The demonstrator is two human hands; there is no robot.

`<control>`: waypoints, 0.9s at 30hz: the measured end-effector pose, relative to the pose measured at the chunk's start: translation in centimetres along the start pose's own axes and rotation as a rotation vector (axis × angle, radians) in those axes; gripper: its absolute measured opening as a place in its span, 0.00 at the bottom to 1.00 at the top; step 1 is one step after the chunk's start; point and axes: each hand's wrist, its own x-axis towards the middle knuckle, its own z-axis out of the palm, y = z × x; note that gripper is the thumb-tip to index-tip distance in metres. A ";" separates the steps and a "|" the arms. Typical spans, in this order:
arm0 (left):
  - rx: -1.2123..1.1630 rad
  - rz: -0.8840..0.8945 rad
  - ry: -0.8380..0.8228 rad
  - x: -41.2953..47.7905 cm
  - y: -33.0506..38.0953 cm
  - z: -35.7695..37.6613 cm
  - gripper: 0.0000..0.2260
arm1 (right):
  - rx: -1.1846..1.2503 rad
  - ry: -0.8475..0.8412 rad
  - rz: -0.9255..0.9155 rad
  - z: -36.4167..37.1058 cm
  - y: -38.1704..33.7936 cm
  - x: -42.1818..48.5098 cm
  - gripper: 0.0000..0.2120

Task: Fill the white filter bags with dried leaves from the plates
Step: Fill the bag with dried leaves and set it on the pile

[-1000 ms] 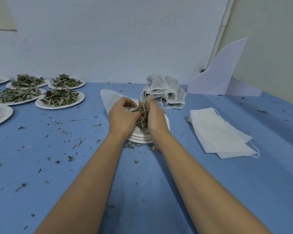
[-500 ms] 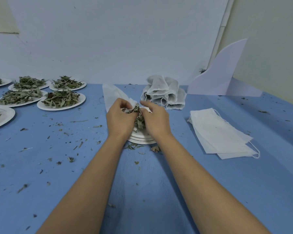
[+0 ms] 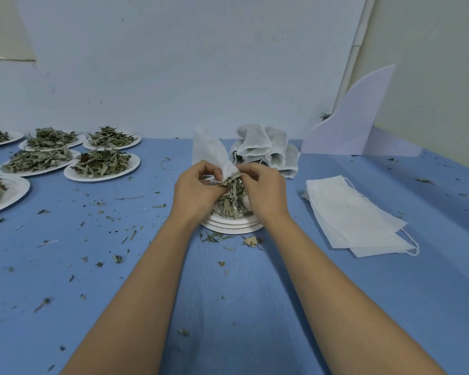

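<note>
A white filter bag point(image 3: 210, 150) stands up between my hands, its mouth turned down over a stack of white plates point(image 3: 232, 223). My left hand point(image 3: 194, 190) pinches the bag's mouth from the left. My right hand point(image 3: 263, 189) pinches the mouth edge from the right, fingers curled. A clump of dried leaves point(image 3: 232, 197) hangs from the mouth onto the top plate, partly hidden by both hands.
Several plates heaped with dried leaves point(image 3: 102, 163) stand at the far left. Filled bags point(image 3: 266, 150) are piled behind my hands. Flat white bags point(image 3: 349, 215) lie stacked at the right. A white card point(image 3: 355, 123) leans at the wall. Leaf crumbs dot the blue table point(image 3: 92, 266).
Both hands have lifted the bag, which now stands more upright. More leaves show hanging between my hands above the plate stack.
</note>
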 end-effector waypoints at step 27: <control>0.115 -0.008 0.206 -0.3 0.2 1.9 0.05 | 0.021 0.130 0.232 0.9 -0.3 0.1 0.09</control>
